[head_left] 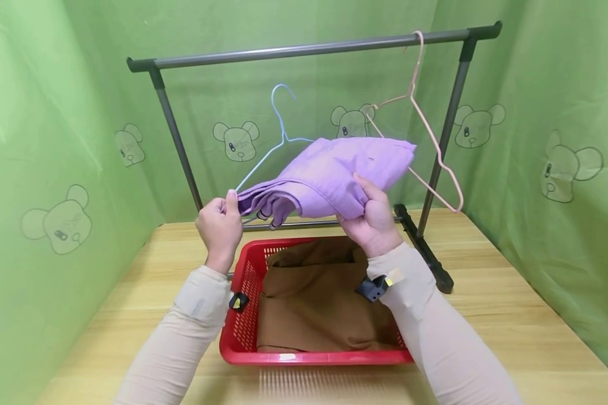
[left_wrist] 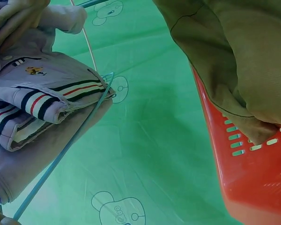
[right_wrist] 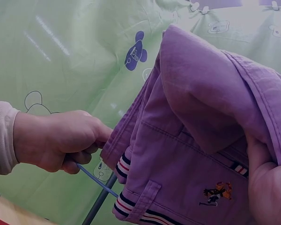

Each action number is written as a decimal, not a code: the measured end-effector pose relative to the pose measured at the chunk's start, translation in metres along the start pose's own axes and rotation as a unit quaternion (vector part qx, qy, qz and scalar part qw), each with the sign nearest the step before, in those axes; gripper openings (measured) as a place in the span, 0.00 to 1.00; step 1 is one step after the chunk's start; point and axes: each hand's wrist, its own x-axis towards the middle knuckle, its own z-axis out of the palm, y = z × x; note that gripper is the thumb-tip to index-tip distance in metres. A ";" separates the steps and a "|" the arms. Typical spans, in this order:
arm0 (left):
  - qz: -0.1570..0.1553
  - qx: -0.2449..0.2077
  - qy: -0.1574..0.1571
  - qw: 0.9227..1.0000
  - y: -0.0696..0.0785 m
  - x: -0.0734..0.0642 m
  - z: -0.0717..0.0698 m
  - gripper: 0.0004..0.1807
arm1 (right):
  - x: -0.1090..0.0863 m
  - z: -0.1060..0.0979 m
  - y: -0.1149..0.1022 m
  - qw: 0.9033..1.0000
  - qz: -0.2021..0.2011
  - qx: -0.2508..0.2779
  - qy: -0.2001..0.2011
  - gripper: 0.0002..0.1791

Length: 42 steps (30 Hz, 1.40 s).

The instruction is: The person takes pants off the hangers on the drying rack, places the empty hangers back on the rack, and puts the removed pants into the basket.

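Through my feeds I have the left hand [head_left: 220, 228] curled around a lower corner of the blue hanger [head_left: 284, 136], its fingertips meeting the edge of the lilac pants [head_left: 329, 180]. On the other side, the right hand [head_left: 370, 219] pinches a fold of the pants near their right end, so I see them held up in the air between both hands. Their bunched cloth covers the right part of the blue hanger, whose hook stands free, below the rail. My right wrist view gives me a striped waistband, a belt loop and a small embroidered figure. Beneath the pants, on the tabletop [head_left: 512, 281], I see a red basket [head_left: 324, 358] with a brown garment [head_left: 314, 298] lying in it. On the far side stands a grey clothes rack [head_left: 284, 53], a pink hanger [head_left: 412, 91] hooked near its right end. Beyond it I see a green curtain [head_left: 294, 22] printed with bear heads.
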 end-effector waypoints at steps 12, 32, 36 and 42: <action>0.002 -0.014 -0.003 1.000 -0.003 -0.002 0.000 0.24 | -0.004 -0.001 -0.004 1.000 0.019 0.017 -0.007 0.19; 0.010 -0.004 0.015 1.000 0.000 0.002 -0.003 0.25 | -0.010 -0.008 -0.001 0.999 0.033 0.001 -0.025 0.20; 0.012 -0.005 0.016 1.000 0.000 0.002 -0.004 0.24 | -0.011 -0.011 0.001 0.999 0.034 0.002 -0.021 0.22; 0.008 -0.007 0.013 1.000 -0.001 0.003 -0.005 0.24 | -0.012 -0.014 0.004 0.999 0.038 -0.009 -0.011 0.20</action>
